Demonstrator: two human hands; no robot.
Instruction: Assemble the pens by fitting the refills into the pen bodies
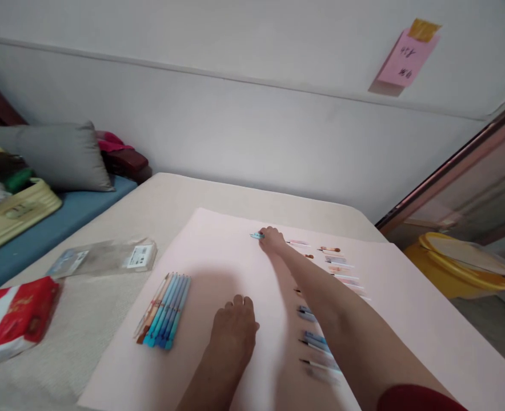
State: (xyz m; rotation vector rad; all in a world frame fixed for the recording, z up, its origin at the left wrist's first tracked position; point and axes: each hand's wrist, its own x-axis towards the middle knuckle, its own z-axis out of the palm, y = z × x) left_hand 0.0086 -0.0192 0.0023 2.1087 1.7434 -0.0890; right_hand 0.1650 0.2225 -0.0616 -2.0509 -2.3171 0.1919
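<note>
My right hand (272, 240) reaches to the far part of a large pale pink sheet (235, 257). Its fingers are closed on a light-blue pen (257, 235), of which only a short end shows to the left. My left hand (234, 328) rests on the sheet nearer to me, its fingers forward and slightly bent, with nothing visible in it. To its left lies a tight row of pens (169, 308), mostly blue with some brown and clear ones. Right of the hands, several pens (336, 260) lie apart in columns, partly hidden by my right forearm.
Clear plastic packaging (107, 257) and a red-and-white packet (15, 317) lie on the beige surface at left. Beyond are a grey cushion (64, 157) and a cream basket (25, 211). A yellow tub (443, 265) stands at right. A pink note (409, 60) hangs on the wall.
</note>
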